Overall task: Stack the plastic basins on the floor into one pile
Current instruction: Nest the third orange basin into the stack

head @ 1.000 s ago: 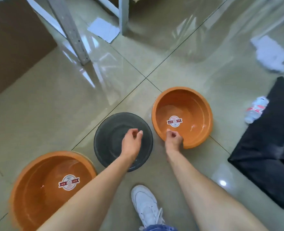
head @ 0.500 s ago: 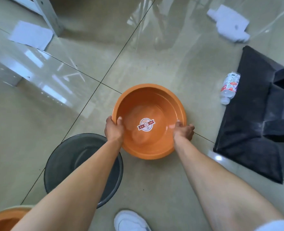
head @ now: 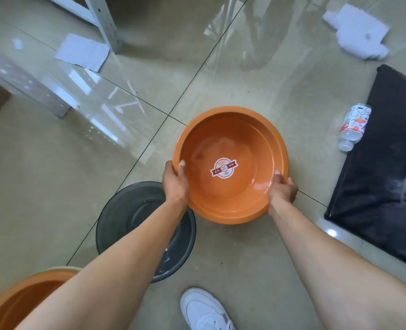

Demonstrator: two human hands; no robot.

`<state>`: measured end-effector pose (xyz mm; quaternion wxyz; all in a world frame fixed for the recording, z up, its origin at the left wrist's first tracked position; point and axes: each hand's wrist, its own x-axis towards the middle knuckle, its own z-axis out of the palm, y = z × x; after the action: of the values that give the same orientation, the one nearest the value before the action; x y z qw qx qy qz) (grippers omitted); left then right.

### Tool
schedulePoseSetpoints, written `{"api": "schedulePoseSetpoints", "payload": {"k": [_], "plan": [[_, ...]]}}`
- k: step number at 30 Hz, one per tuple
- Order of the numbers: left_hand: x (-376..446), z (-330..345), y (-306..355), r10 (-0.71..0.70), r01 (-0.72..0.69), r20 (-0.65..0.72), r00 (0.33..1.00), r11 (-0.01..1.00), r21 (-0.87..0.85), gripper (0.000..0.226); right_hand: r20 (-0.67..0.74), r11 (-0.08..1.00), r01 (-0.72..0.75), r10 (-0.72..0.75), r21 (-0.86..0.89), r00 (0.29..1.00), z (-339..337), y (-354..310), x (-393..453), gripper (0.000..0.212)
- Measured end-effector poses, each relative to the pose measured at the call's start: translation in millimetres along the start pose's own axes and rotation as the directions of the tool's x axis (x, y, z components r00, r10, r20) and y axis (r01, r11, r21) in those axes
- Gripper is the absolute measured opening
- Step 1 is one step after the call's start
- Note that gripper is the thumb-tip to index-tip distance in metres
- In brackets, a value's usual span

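Note:
An orange plastic basin (head: 230,129) with a round sticker inside is at the centre of the view, tilted a little toward me. My left hand (head: 174,181) grips its left rim and my right hand (head: 281,189) grips its near right rim. A dark grey basin (head: 130,210) stands on the floor just to its lower left, partly hidden under my left forearm. A second orange basin (head: 23,296) shows at the bottom left corner, cut off by the frame and my arm.
A black mat (head: 383,177) lies at the right with a small plastic bottle (head: 353,126) at its edge. White crumpled paper (head: 356,32) sits top right, a white sheet (head: 82,52) by a metal frame leg (head: 104,22) top left. My white shoe (head: 204,308) is below.
My hands left the grey basin's side and took hold of the orange basin by both rims. The view has shifted right, and the basin now looks slightly raised and closer.

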<state>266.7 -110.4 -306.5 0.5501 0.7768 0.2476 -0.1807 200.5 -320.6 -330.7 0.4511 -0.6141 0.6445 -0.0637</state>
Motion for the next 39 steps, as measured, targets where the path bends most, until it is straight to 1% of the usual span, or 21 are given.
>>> {"api": "schedulePoseSetpoints", "payload": {"k": [1, 2, 4, 5, 7, 8, 11, 13, 16, 19, 21, 23, 27, 29, 32, 34, 36, 39], "plan": [[-5, -10, 1, 0.006, -0.006, -0.015, 1.0, 1.0, -0.022, 0.026, 0.007, 0.999, 0.039, -0.039, -0.016, 0.999, -1, -5, -8, 0.038], [-11, -19, 2, 0.012, -0.013, -0.039, 0.999, 0.999, -0.047, 0.027, 0.015, 0.998, 0.069, -0.069, -0.014, 0.998, -2, -10, -18, 0.043], [-23, -38, 3, 0.014, -0.022, -0.089, 0.996, 0.996, -0.084, 0.029, 0.021, 0.994, 0.105, -0.105, 0.0, 0.994, -5, -20, -39, 0.064], [-29, -48, 5, 0.008, -0.02, -0.115, 0.993, 0.995, -0.101, 0.029, 0.026, 0.992, 0.123, -0.123, -0.003, 0.992, -6, -26, -53, 0.065], [-44, -69, 9, -0.017, -0.007, -0.16, 0.987, 0.989, -0.147, 0.025, 0.033, 0.988, 0.153, -0.152, -0.019, 0.988, -6, -37, -82, 0.049], [-52, -81, 11, -0.036, 0.004, -0.186, 0.982, 0.985, -0.17, 0.024, 0.04, 0.986, 0.163, -0.161, -0.032, 0.986, -6, -42, -97, 0.047], [-70, -118, 7, -0.104, 0.041, -0.272, 0.957, 0.973, -0.227, 0.027, 0.075, 0.977, 0.209, -0.205, -0.041, 0.976, -1, -52, -138, 0.051], [-82, -148, -3, -0.15, 0.064, -0.325, 0.934, 0.963, -0.262, 0.026, 0.14, 0.966, 0.253, -0.243, -0.058, 0.96, 7, -53, -168, 0.052], [-104, -192, -18, -0.218, 0.09, -0.371, 0.902, 0.939, -0.332, 0.028, 0.222, 0.944, 0.316, -0.29, -0.095, 0.931, 18, -50, -217, 0.047], [-127, -238, -41, -0.278, 0.1, -0.466, 0.84, 0.923, -0.371, 0.04, 0.313, 0.926, 0.353, -0.299, -0.132, 0.901, 29, -32, -265, 0.052], [-146, -269, -61, -0.318, 0.092, -0.54, 0.779, 0.91, -0.404, 0.041, 0.382, 0.912, 0.386, -0.311, -0.138, 0.87, 34, -16, -298, 0.053], [-167, -297, -83, -0.369, 0.113, -0.591, 0.717, 0.899, -0.423, 0.04, 0.455, 0.878, 0.447, -0.332, -0.172, 0.827, 40, 5, -328, 0.052], [-205, -341, -137, -0.46, 0.175, -0.675, 0.578, 0.877, -0.447, 0.047, 0.602, 0.853, 0.482, -0.283, -0.198, 0.747, 46, 50, -382, 0.051], [-221, -354, -159, -0.497, 0.198, -0.689, 0.527, 0.86, -0.47, 0.049, 0.653, 0.834, 0.509, -0.264, -0.215, 0.71, 47, 70, -400, 0.05], [-241, -367, -191, -0.551, 0.192, -0.684, 0.478, 0.826, -0.53, 0.048, 0.712, 0.767, 0.585, -0.256, -0.263, 0.654, 50, 99, -418, 0.05], [-250, -370, -209, -0.584, 0.206, -0.673, 0.455, 0.804, -0.558, 0.046, 0.737, 0.711, 0.633, -0.242, -0.308, 0.631, 51, 114, -423, 0.05], [-254, -371, -227, -0.605, 0.208, -0.657, 0.45, 0.786, -0.582, 0.043, 0.745, 0.667, 0.665, -0.242, -0.337, 0.621, 52, 128, -426, 0.044], [-251, -366, -251, -0.628, 0.204, -0.631, 0.455, 0.763, -0.613, 0.035, 0.734, 0.625, 0.7, -0.285, -0.345, 0.616, 57, 146, -427, 0.033]]}}
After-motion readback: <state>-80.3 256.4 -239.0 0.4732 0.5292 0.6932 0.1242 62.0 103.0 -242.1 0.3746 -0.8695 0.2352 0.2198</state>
